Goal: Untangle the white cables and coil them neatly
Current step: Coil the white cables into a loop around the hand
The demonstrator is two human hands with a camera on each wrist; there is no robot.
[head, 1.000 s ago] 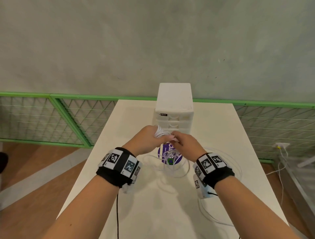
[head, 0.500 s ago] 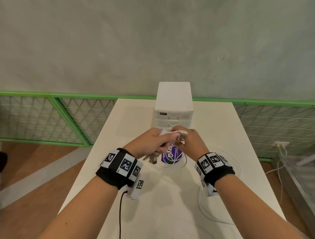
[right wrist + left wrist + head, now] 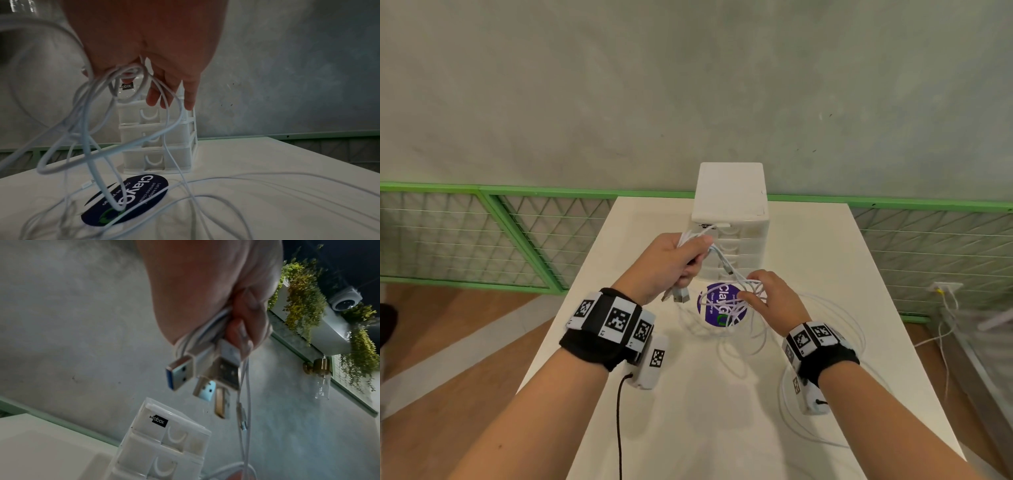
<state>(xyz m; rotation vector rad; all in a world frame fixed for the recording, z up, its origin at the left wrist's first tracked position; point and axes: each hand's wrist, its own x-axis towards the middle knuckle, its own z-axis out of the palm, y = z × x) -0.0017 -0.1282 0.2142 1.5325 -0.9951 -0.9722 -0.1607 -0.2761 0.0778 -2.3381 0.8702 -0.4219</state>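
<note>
My left hand is raised over the table and grips a bundle of white cables. Several USB plugs stick out below the fist, seen close up as USB plugs in the left wrist view. Strands run down from it to my right hand, lower and to the right. That right hand pinches tangled loops at thumb and forefinger; its other fingers hang loosely. More cable loops trail over the table and across a purple round sticker.
A white stack of small drawers stands at the back middle of the white table, just behind my hands. Loose cable loops reach the right edge. A green mesh fence runs behind. A black cord hangs from my left wrist.
My hands have come apart: the left lifted up and left with the plug ends, the right dropped down and right with the loops, and strands now stretch between them.
</note>
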